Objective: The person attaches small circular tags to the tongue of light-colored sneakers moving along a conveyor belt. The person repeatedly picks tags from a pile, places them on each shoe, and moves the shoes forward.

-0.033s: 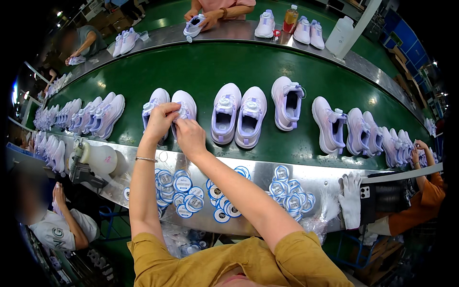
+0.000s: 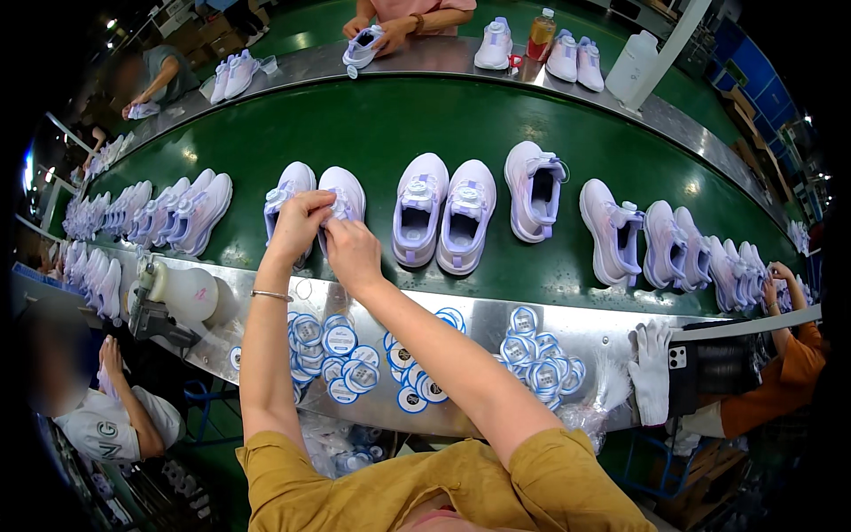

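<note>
Both hands on the right shoe of a pale lilac pair on the green belt, near its front edge. Left hand pinches at the shoe's opening, fingers closed on something small there, likely the dial or a tag; can't tell which. Right hand is curled tight against the same spot, knuckles up, grip hidden. The pair's left shoe sits touching it, partly behind the left hand.

Step, as I read it: fitting or fixing something at the tongue/closure of this shoe. Next move probably calls for a firm press with fingertips while the other hand steadies the shoe, then the same on its mate.

Round blue-and-white stickers lie in heaps on the steel ledge just below the hands, more to the right. White glove hangs over the ledge further right. A white jug-like item sits on the ledge to the left.

Next pair stands just right on the belt, then a single shoe, then more rows curving off both ways.

Far side: another steel ledge with shoes, a bottle, a white container. Other workers around: hands opposite holding a shoe, one lower left, one at right in orange. Factory floor, bright overhead lights.
</note>
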The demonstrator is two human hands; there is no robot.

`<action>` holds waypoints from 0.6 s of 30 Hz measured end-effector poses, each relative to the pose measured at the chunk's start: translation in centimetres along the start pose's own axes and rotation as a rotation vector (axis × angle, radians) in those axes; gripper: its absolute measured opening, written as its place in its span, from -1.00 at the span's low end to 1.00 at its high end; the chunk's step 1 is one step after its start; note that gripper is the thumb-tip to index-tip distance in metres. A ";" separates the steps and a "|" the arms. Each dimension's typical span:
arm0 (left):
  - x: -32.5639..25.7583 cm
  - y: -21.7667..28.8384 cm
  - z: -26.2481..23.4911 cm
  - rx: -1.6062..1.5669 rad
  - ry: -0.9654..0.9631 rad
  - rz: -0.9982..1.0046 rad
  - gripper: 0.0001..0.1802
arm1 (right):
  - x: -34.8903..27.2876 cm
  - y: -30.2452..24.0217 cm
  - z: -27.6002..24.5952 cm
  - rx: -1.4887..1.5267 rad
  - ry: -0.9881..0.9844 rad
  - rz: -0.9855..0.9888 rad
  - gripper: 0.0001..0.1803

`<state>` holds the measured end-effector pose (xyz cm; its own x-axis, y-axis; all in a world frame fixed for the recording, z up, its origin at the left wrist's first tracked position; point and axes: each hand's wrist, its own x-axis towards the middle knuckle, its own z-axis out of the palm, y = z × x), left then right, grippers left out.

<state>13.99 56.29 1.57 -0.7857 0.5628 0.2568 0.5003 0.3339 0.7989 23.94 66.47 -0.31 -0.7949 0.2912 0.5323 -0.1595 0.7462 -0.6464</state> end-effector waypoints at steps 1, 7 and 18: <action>-0.1 -0.1 0.0 0.014 0.006 0.007 -0.70 | 0.0 0.0 0.2 -0.001 -0.009 -0.004 -0.94; -0.2 0.2 -1.5 -0.141 0.137 -0.088 -0.72 | 0.5 -0.3 -0.1 0.024 -0.039 -0.016 -0.89; 0.7 -6.9 -4.5 0.307 0.513 -0.406 -0.49 | 3.8 0.4 -17.2 0.202 0.035 0.086 -0.85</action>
<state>8.29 50.97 -1.34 -0.9654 -0.0516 0.2555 0.1531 0.6810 0.7161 30.94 78.13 10.85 -0.7905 0.3714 0.4871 -0.2090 0.5839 -0.7844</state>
